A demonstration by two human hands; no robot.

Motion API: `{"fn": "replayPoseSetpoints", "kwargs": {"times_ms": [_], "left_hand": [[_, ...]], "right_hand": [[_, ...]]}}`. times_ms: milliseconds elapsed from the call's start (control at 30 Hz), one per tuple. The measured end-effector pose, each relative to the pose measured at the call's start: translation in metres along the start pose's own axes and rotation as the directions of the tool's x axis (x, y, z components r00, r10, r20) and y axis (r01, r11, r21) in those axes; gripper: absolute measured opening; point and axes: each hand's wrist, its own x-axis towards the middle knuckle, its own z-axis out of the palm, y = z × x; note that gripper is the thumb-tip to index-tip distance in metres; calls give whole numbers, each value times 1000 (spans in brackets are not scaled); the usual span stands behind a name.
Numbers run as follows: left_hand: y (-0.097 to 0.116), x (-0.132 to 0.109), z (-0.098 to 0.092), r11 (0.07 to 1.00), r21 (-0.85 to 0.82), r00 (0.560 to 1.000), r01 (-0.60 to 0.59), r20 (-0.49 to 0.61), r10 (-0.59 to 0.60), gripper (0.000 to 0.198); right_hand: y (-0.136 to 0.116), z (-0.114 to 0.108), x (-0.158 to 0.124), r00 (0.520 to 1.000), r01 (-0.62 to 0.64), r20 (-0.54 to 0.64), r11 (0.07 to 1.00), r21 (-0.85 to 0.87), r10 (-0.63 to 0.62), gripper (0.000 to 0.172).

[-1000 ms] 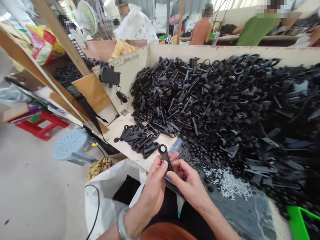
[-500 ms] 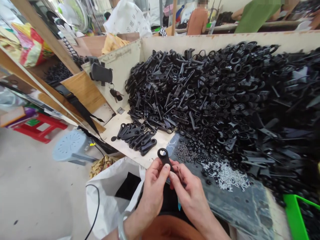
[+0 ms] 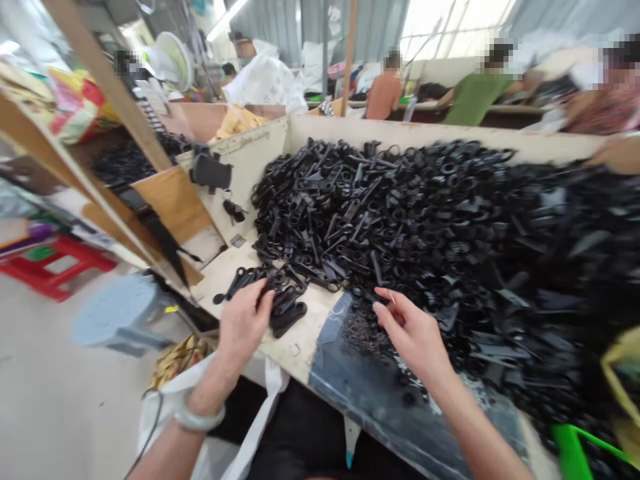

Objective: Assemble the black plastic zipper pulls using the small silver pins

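Head view: the black ring-ended handles [image 3: 289, 321] lie side by side in a small group on the pale worktop [image 3: 316, 308], at the near left of a large heap of black parts [image 3: 350, 200]. Your left hand [image 3: 244, 317] is over this group, fingers bent down among the pieces; its grip looks narrow, but I cannot tell whether it has closed on one. For a clean hold, pinch a single handle across its shaft, so that its neighbours neither slide nor catch. Your right hand [image 3: 413, 330] is well apart from the left, by the small dark parts [image 3: 362, 330], thumb and forefinger close together; a thin line shows at the fingertips, too blurred to say whether you hold it. Touch lightly there, since the parts are tiny and bunched, and mind your right forearm: it passes over the silver pins [image 3: 480, 392] and could sweep them across the dark sheet [image 3: 360, 387].
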Motion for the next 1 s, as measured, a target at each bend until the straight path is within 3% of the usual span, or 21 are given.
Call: {"fn": "replayPoseSetpoints", "kwargs": {"times_ms": [67,133,233,333,500,600,667,700,733,767,800,833,867,933,1000], "left_hand": [[-14,8,9,961,240,991,-136,37,131,43],[-18,4,22,905,364,973,-219,11,231,55],[-19,-10,39,830,407,922,-381,96,376,60],[-28,-13,47,809,398,901,-433,162,402,48],[-49,-1,39,838,346,907,-422,173,385,47],[-31,-6,32,888,247,922,-387,116,370,51],[-3,-19,32,944,54,943,-325,90,319,52],[14,-28,35,964,-102,960,-246,112,257,51],[31,-38,40,957,-272,968,-99,195,156,49],[48,-47,46,896,-430,943,111,331,43,48],[62,-56,52,765,-546,873,342,485,-45,48],[74,-63,59,584,-595,771,552,632,-84,46],[81,-68,64,405,-618,706,673,700,-105,45],[87,-73,71,168,-624,645,763,747,-160,41],[82,-71,71,129,-617,629,776,743,-230,40]], "right_hand": [[9,-7,28,996,-34,-92,980,-194,17,41],[14,-9,51,989,-76,-143,954,-291,35,35],[12,-1,73,987,-104,-156,922,-372,48,21],[7,6,82,988,-105,-144,910,-402,50,11],[13,-18,61,985,-131,-151,936,-328,85,19],[11,-30,23,986,-143,-119,966,-217,120,30],[3,-27,-6,991,-126,-48,986,-105,122,35],[-3,-21,-20,993,-115,-2,993,29,115,35],[-9,-15,-32,993,-112,49,986,125,107,33],[-15,-8,-42,990,-117,101,973,197,99,30],[-19,-2,-49,984,-118,162,962,248,78,27],[-21,3,-53,972,-110,230,959,262,49,26],[-21,5,-54,957,-90,290,963,255,12,26],[-12,3,-48,939,-12,340,984,177,-49,30],[3,-8,-32,971,48,236,999,11,-49,32]]}}
